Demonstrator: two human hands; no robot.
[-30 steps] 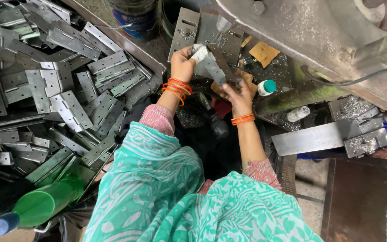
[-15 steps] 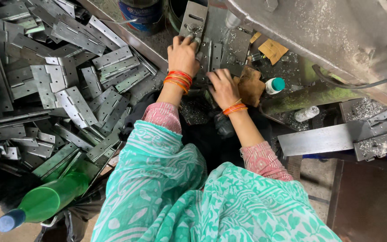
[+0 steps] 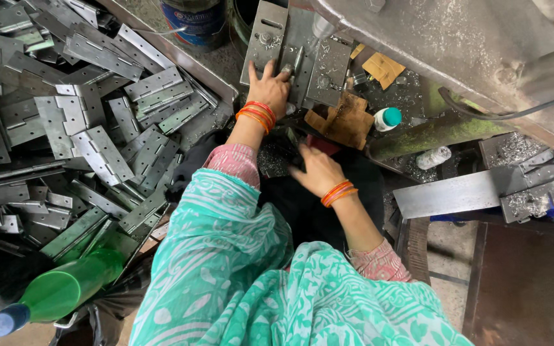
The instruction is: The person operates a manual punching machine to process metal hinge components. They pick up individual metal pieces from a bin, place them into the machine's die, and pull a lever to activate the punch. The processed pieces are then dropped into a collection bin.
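My left hand point(image 3: 269, 88), with orange and red bangles at the wrist, reaches forward onto the grey metal press bed point(image 3: 261, 45). Its fingertips hold a small steel hinge piece point(image 3: 288, 66) against the plates there. My right hand point(image 3: 315, 170), also wearing bangles, is lower and nearer my body. It hangs over a dark patch strewn with metal shavings point(image 3: 274, 160), fingers curled downward. What lies under them is hidden. A large heap of flat steel hinges point(image 3: 91, 138) lies to the left of my left arm.
The big grey machine body point(image 3: 469, 45) overhangs the top right. A green plastic bottle point(image 3: 59, 291) lies at the bottom left. Also here are a blue bucket point(image 3: 193, 19), cardboard scraps point(image 3: 347, 118), a small teal-capped bottle point(image 3: 386, 118) and steel bars point(image 3: 476, 189) to the right.
Both hands held a hinge piece up a second ago. My left hand has since set it on the press bed, and my right hand has drawn back down toward my lap.
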